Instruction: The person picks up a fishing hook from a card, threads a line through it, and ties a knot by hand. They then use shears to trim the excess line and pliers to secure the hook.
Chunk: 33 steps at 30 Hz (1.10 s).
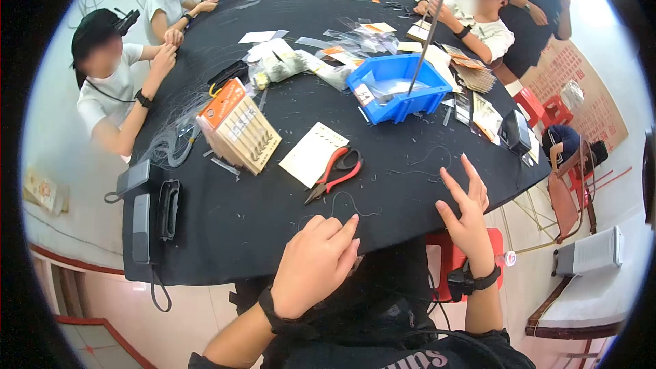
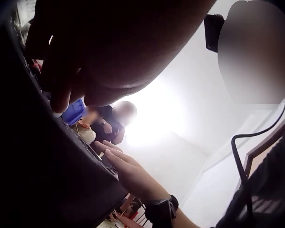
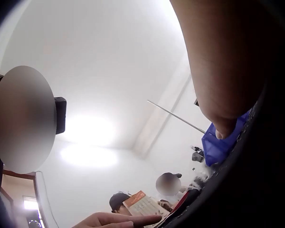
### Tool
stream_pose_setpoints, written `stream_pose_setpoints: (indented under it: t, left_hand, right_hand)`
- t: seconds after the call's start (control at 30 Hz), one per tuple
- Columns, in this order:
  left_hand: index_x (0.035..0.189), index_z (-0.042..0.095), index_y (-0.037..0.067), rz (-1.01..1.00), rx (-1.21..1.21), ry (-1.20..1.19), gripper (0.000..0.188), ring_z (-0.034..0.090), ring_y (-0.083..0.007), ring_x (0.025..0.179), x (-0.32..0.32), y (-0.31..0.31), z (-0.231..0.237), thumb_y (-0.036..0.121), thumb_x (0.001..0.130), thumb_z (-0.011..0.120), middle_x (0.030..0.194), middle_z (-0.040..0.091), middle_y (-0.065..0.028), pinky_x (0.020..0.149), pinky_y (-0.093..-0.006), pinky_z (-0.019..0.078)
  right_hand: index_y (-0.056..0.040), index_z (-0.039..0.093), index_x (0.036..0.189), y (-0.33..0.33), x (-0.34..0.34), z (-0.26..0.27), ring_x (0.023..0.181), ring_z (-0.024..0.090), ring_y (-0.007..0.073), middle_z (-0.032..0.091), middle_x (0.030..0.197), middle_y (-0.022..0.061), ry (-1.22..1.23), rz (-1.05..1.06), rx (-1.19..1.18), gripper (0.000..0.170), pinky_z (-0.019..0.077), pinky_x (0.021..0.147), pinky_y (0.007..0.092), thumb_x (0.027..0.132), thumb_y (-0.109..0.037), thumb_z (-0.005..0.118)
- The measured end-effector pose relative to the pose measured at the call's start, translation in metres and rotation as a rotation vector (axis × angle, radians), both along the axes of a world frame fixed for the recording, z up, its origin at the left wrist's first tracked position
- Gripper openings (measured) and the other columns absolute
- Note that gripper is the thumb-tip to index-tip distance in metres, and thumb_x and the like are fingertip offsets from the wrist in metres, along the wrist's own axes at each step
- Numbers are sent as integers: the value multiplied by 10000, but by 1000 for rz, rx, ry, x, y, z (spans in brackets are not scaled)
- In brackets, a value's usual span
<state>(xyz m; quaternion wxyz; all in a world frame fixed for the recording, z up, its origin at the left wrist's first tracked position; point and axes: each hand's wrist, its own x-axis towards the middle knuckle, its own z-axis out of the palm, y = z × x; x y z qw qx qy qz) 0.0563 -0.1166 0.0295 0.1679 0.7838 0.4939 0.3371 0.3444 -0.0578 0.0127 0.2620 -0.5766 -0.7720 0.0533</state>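
Observation:
My left hand [image 1: 316,265] is over the table's front edge, its fingers reaching forward low over the black cloth and the index finger extended. A thin, curled dark line [image 1: 355,206] lies just beyond these fingertips. Red-handled pliers [image 1: 344,179] rest past it, overlapping a cream card [image 1: 307,152] with small marks along one side. To the right, my right hand [image 1: 468,213] is raised with spread fingers and holds nothing; the left wrist view shows this hand [image 2: 130,173] too. From the right wrist, the left hand [image 3: 114,220] appears with an extended finger.
An orange-topped stack of cards [image 1: 236,130] stands left of the pliers. Beyond, a blue bin [image 1: 400,89] has a tall metal rod [image 1: 430,34] rising from it. Grey boxes [image 1: 141,222] sit at the left edge, a dark device [image 1: 516,131] at the right. Other people surround the table.

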Motion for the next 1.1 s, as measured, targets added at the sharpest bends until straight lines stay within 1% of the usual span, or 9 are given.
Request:
stream_pose_setpoints:
  t: [0.13,0.17,0.27,0.33,0.4,0.53,0.83,1.0,1.1]
  left_hand:
    - [1130,699,-14,-7,-35,-162,271,583,-248,764,-14,-9,32,61,881,621,820,628,-108,697,-338,475]
    - [1127,703,-15,-19,-56,-219,269,593,-237,762,-18,-12,43,57,886,608,826,642,-108,698,-332,474]
    - [1113,715,-22,-21,-107,-376,281,606,-203,761,-29,-22,80,54,896,552,834,665,-112,695,-312,467]
    - [1073,724,-52,-44,-75,-485,407,602,-188,736,-32,-29,96,235,945,466,814,677,-121,683,-297,458]
    - [1056,734,-44,-79,-109,-447,583,609,-180,711,-31,-37,128,371,1003,328,743,690,-106,675,-306,471]
    - [1018,734,-47,-191,78,-474,501,590,-181,669,-21,-44,147,330,956,409,729,659,-98,625,-296,458]
    - [932,733,-52,-171,545,-717,331,548,-184,574,8,-41,101,235,850,591,699,590,-81,511,-275,429]
    - [915,732,-56,-178,555,-682,309,546,-188,546,-1,-43,98,231,844,641,679,567,-73,473,-268,431]
    - [921,741,-34,-151,504,-607,315,569,-190,557,-5,-50,96,254,907,613,668,570,-67,476,-268,453]
  right_hand:
    - [-220,718,1157,-3,-21,15,1401,316,371,347,1550,150,31,115,12,322,193,1133,484,835,-244,710]
    - [-206,749,1013,-5,-32,18,1404,330,351,375,1544,136,92,106,0,252,180,1145,479,766,-157,735]
    - [-214,742,1012,-1,-50,21,1384,329,365,379,1526,145,57,219,-2,225,198,1121,477,787,-192,739]
    - [-213,740,992,2,-64,22,1374,337,362,389,1518,145,55,248,8,210,201,1113,477,783,-192,742]
    - [-215,739,994,7,-75,21,1370,340,361,391,1516,144,49,287,20,212,203,1110,477,784,-190,740]
    - [-222,741,995,17,-90,24,1370,347,353,397,1516,128,23,300,46,223,207,1113,474,782,-159,726]
    - [-218,742,980,23,-96,18,1368,362,337,414,1512,105,53,276,-7,230,214,1114,467,772,-121,721]
    - [-206,741,960,22,-93,17,1338,391,327,468,1471,95,70,260,-13,205,231,1097,458,774,-121,720]
    - [-181,739,944,17,-92,16,1218,471,275,589,1270,57,53,212,22,181,260,1042,430,766,-147,743]
